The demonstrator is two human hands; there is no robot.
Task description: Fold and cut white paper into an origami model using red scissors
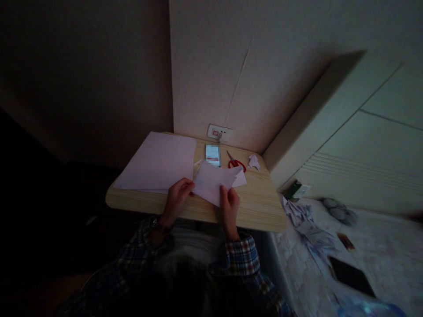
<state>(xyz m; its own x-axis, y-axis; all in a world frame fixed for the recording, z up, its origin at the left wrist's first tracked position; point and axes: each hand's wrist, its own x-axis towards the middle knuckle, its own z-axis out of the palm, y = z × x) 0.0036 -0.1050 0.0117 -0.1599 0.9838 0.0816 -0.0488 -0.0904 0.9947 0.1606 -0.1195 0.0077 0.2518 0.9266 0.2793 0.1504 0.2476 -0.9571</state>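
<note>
Dim light covered the pale wall (205, 66) beyond the hands and the wood-grain worktop (261, 211) beneath them. Between the two hands was a white sheet of paper (211, 180), tilted at an angle to the worktop's near edge. The left hand (178, 195) pinched its left corner between thumb and fingers, and the right hand (229, 203) gripped its near right edge, the thumb lying on top. Just beyond the right hand, a pointed white flap (240, 178) stuck out at the sheet's far right corner; whether it belonged to the same sheet could not be told. To the left of the left hand and reaching farther from the person, large white paper (158, 160) lay flat, covering much of that side. Straight ahead of the hands, past the sheet, a phone (212, 152) showed a lit, blurred screen, with a socket panel (214, 132) on the wall behind it. Ahead of the right hand and slightly to its right lay scissors (237, 164) with red handles, and farther right a small folded paper shape (254, 162). Well to the right of both hands, a bed (390, 255) bore loose white papers (310, 229) and a dark flat rectangular object (352, 276). Plaid sleeves (243, 255) covered both forearms.
</note>
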